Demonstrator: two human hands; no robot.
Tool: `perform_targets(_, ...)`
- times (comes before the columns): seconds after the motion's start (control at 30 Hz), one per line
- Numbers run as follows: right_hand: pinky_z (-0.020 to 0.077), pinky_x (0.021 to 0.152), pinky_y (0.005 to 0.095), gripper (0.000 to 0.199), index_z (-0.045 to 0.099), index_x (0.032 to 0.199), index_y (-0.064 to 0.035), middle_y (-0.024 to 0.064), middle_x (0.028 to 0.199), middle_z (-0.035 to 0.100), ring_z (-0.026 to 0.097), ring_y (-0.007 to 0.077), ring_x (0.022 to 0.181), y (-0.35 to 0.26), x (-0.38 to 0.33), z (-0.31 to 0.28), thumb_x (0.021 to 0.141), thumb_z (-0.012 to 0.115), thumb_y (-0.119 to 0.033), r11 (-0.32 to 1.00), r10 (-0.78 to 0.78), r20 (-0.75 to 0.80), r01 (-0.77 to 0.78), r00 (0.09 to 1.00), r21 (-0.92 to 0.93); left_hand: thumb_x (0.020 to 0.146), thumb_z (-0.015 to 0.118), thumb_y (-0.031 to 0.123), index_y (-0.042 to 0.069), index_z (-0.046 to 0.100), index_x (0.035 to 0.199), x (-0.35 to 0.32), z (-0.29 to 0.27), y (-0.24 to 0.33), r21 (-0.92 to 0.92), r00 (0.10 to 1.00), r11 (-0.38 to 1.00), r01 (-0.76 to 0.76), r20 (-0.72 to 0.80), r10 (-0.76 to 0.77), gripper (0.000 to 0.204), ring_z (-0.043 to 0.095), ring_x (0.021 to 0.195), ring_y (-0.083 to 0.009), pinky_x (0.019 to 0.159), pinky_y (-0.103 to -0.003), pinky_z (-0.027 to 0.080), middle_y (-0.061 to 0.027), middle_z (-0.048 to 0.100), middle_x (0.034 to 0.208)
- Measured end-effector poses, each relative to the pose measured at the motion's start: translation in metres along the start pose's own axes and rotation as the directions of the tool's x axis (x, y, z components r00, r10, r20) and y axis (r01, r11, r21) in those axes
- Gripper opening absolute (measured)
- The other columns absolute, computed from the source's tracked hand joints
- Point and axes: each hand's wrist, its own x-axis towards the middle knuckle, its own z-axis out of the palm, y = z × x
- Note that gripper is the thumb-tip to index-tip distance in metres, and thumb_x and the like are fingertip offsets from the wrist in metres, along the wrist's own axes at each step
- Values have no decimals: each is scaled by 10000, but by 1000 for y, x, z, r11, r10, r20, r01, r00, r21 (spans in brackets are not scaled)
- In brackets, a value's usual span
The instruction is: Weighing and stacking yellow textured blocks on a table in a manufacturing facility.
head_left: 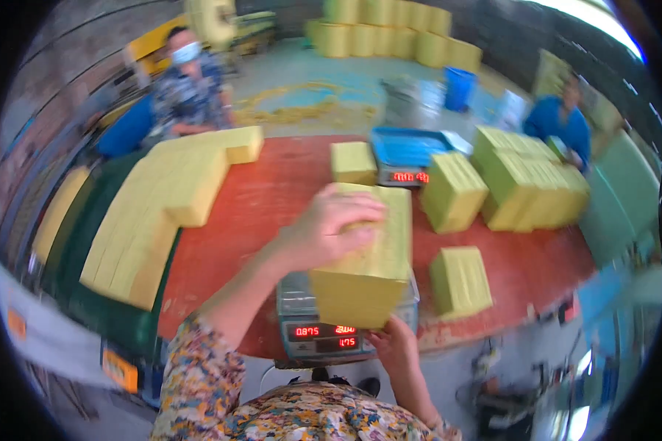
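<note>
A large yellow block (359, 298), with thin lines across its top like packed layers, is between my hands. It is above the digital scale (293, 298), hiding most of the scale's plate; whether it touches the plate I cannot tell. My left hand (329, 229) lies over the block's top from the left, its fingers curled onto it. Low at the block's near right corner, my right hand (396, 345) grips the edge with thumb and fingers. Red digits glow on the scale's front.
More yellow blocks line the green belt (165, 257) at left and the red table (272, 176) at right. A second scale with a blue tray (408, 151) stands opposite. One masked person (191, 95) sits far left; another person in blue (563, 121) is far right.
</note>
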Motion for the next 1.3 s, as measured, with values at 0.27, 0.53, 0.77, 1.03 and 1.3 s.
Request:
perform_targets(0.27,497,849,312,362,604,1219,-40,38,1136,649,604,143,1025,16,1,7,1011,516,-323,998,27,106,-33,994,61,824,543,88,-19,649,1154,-13,-3,33,-185,991,974,131,40,-126,363,448,1351,-342,1136,-446,313,-156,610,1302)
perform_targets(0.53,441,882,311,237,545,1124,-54,23,1046,601,567,113,995,-10,-39,-4,984,549,-246,987,-49,53,40,997,159,804,522,177,-51,643,1151,-5,16,52,-325,991,938,119,-20,-133,432,426,1359,-374,1147,-476,274,-188,595,1310)
perform_targets(0.77,436,863,298,340,534,1157,-32,37,1030,600,561,118,977,-100,-59,-45,934,588,-283,922,-345,-49,349,937,166,883,523,310,-53,630,1187,67,68,103,-325,991,945,-42,-134,-2,486,410,1367,-373,1155,-487,252,-201,574,1331)
perform_targets(1.03,436,907,309,335,535,1228,-47,51,1125,615,570,142,1063,-240,-41,-204,970,507,-257,845,-494,-231,526,838,100,804,590,91,-39,601,1217,193,239,155,-209,974,952,-222,-95,206,434,418,1350,-408,1138,-492,294,-212,555,1348)
perform_targets(1.3,447,876,337,399,602,1189,2,82,1085,630,565,190,1004,-354,-3,-375,943,563,-310,935,-355,-421,311,835,-173,874,518,112,-22,582,1250,281,430,129,-343,995,939,-14,-97,-20,405,387,1383,-359,1156,-457,271,-173,512,1408)
